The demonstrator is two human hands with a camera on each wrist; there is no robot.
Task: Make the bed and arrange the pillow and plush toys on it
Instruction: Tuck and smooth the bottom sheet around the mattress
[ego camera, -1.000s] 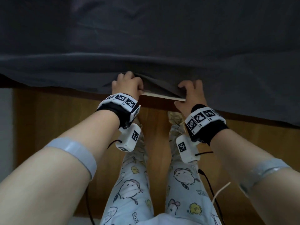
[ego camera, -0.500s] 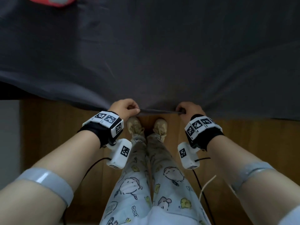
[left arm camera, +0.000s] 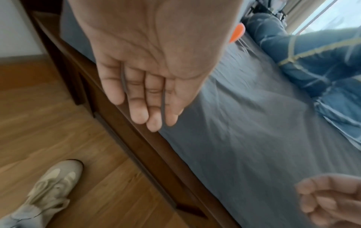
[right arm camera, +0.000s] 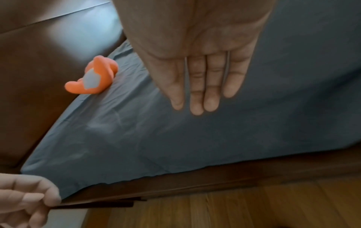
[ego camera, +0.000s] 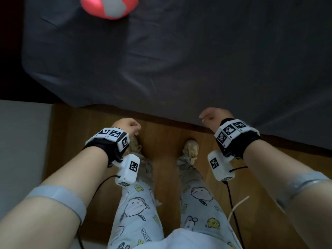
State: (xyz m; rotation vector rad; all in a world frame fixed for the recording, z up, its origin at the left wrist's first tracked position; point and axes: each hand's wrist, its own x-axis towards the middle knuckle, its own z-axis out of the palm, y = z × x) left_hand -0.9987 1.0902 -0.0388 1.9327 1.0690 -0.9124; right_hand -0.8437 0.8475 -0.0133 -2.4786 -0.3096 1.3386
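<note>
With both hands, left hand (ego camera: 125, 125) and right hand (ego camera: 213, 115), slack and empty beside the smoothed sheet (ego camera: 179, 60): fetch the plush toy (ego camera: 107, 8) next.

A wooden floor (ego camera: 167, 159) is showing across the lower middle of the head view, with two beige shoes (ego camera: 190, 146) standing on it below patterned pyjama trousers (ego camera: 136, 212).
</note>
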